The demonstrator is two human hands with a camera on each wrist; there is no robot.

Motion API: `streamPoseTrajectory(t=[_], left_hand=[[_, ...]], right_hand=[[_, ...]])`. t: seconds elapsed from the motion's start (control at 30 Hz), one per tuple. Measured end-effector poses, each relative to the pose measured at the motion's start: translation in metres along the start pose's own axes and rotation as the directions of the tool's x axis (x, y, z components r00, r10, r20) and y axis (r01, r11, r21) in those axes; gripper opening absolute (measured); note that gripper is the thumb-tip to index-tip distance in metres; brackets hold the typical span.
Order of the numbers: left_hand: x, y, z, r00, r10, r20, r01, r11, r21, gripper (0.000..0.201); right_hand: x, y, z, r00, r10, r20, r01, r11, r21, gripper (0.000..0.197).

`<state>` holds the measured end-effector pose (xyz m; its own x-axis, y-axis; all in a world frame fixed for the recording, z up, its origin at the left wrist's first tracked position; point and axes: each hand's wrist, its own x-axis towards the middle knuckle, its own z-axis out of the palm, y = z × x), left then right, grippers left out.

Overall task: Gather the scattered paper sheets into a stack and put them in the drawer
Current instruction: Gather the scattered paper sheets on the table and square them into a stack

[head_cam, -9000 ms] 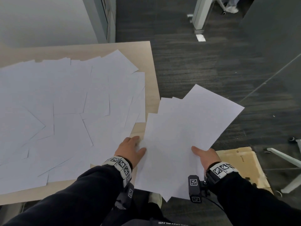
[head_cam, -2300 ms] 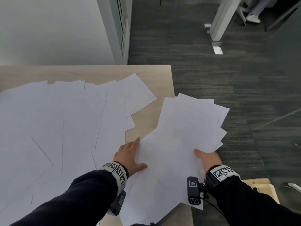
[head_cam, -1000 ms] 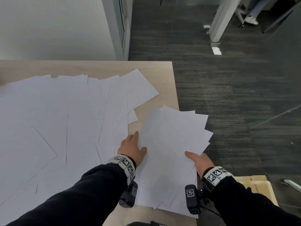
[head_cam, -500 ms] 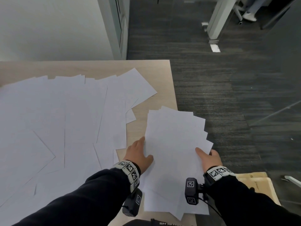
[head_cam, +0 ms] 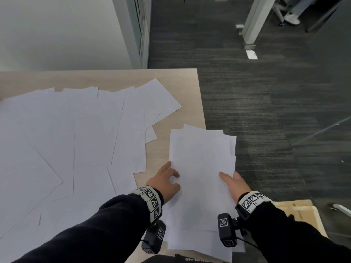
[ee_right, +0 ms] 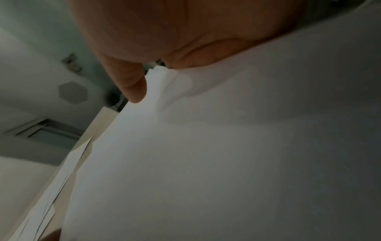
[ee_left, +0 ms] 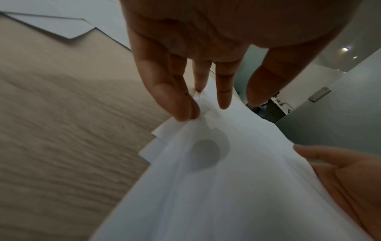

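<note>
A stack of white paper sheets [head_cam: 201, 168] lies roughly squared over the right edge of the wooden table [head_cam: 186, 86], between my two hands. My left hand [head_cam: 165, 179] is at the stack's left edge. In the left wrist view its straight fingertips [ee_left: 181, 110] push against the sheet edges of the stack [ee_left: 226, 179], with the thumb held apart. My right hand [head_cam: 233, 183] holds the stack's right side with its thumb on top; the stack [ee_right: 226, 146] fills the right wrist view. Many loose sheets [head_cam: 76, 139] cover the table to the left. No drawer is in view.
Dark carpet [head_cam: 266, 111] lies to the right of the table. A cardboard box [head_cam: 298, 213] sits on the floor beside my right arm. A grey wall [head_cam: 57, 35] rises behind the table, and a pillar base [head_cam: 250, 40] stands far right.
The fanned sheets have been drawn together into a nearly squared stack, now partly over the table edge. My left hand has moved to the stack's left edge.
</note>
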<state>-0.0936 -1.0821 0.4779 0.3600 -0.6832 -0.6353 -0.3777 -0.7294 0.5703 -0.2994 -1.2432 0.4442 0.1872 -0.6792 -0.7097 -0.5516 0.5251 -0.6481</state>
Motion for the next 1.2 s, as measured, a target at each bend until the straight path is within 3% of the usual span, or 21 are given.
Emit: streamPoseTrajectory(t=[0.1, 0.2, 0.27, 0.33, 0.4, 0.47, 0.6, 0.73, 0.83, 0.93, 1.03, 1.1, 1.2], left_hand=[[0.0, -0.001, -0.004, 1.0, 0.017, -0.013, -0.018, 0.999, -0.044, 0.035], [0.0, -0.004, -0.007, 0.999, 0.015, -0.043, -0.017, 0.999, -0.05, 0.038], [0.0, -0.004, -0.006, 0.996, 0.021, -0.082, -0.023, 0.999, -0.023, 0.038], [0.002, -0.005, -0.002, 0.994, 0.026, -0.102, -0.025, 1.0, 0.011, 0.036], [0.003, -0.004, 0.001, 0.995, 0.022, -0.096, -0.02, 0.999, 0.027, 0.032], [0.002, -0.002, 0.003, 0.994, 0.024, -0.105, -0.022, 1.0, 0.014, 0.028], [0.005, -0.001, 0.002, 0.99, 0.0, -0.143, -0.016, 0.993, -0.115, 0.022], [0.01, -0.002, 0.001, 0.994, -0.028, -0.102, 0.001, 0.967, -0.255, 0.026], [0.01, -0.001, 0.0, 0.996, -0.057, -0.063, 0.036, 0.954, -0.298, 0.028], [0.008, 0.001, -0.002, 0.994, -0.087, -0.061, 0.061, 0.94, -0.337, 0.031], [0.006, 0.001, -0.008, 0.987, -0.096, -0.129, 0.052, 0.949, -0.312, 0.042], [0.005, -0.002, -0.016, 0.974, -0.105, -0.199, 0.046, 0.959, -0.281, 0.058], [0.003, -0.008, -0.037, 0.964, -0.147, -0.222, 0.038, 0.901, -0.432, 0.082]], right_hand=[[-0.005, -0.005, -0.003, 0.997, -0.066, 0.043, 0.065, 0.997, 0.029, 0.063], [-0.009, -0.01, -0.006, 0.997, -0.067, -0.046, 0.068, 0.997, 0.019, 0.079], [-0.011, -0.009, -0.004, 0.995, -0.07, -0.071, 0.066, 0.996, -0.051, 0.068], [-0.012, -0.006, 0.002, 0.994, -0.111, 0.005, 0.112, 0.99, -0.084, 0.057], [-0.016, -0.006, 0.006, 0.984, -0.155, 0.082, 0.163, 0.983, -0.089, 0.071], [-0.018, -0.007, 0.006, 0.984, -0.161, 0.081, 0.169, 0.981, -0.098, 0.087], [-0.013, -0.007, 0.007, 0.986, -0.137, 0.095, 0.146, 0.985, -0.091, 0.084], [-0.008, -0.012, 0.002, 0.992, -0.11, 0.069, 0.112, 0.993, -0.034, 0.089], [-0.002, -0.012, -0.001, 1.0, -0.027, -0.007, 0.027, 1.0, -0.011, 0.062], [-0.008, -0.016, 0.002, 0.994, -0.056, 0.091, 0.068, 0.987, -0.145, 0.032], [-0.018, -0.024, 0.001, 0.974, -0.125, 0.188, 0.157, 0.973, -0.167, 0.03], [-0.025, -0.032, -0.001, 0.966, -0.179, 0.187, 0.206, 0.969, -0.135, 0.028], [-0.039, -0.051, -0.002, 0.959, -0.233, 0.163, 0.234, 0.972, 0.011, 0.026]])
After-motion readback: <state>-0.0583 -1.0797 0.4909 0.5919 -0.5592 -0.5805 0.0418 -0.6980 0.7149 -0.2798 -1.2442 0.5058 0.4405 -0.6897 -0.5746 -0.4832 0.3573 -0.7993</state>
